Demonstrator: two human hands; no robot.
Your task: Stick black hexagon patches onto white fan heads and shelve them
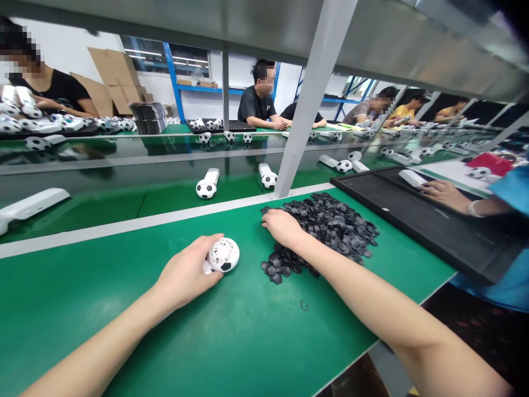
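Observation:
My left hand (188, 270) is closed around a white handheld fan with a soccer-ball head (224, 255). Its slotted grille faces up, and one black patch shows on the near side. Most of the fan's body is hidden under my palm. At the far left edge of a pile of black pentagonal plastic pieces (339, 226), my right hand (283, 226) has its fingers curled together. A dark piece (265, 210) shows at those fingertips, partly hidden by them. My right forearm passes over the near part of the pile.
A conveyor belt (165, 201) beyond the white strip carries several soccer-ball fans (206, 187). A grey post (308, 105) rises behind the pile. To the right lies a black tray (413, 220), where a co-worker's hand (446, 196) reaches toward a white part. Other people sit across the belt.

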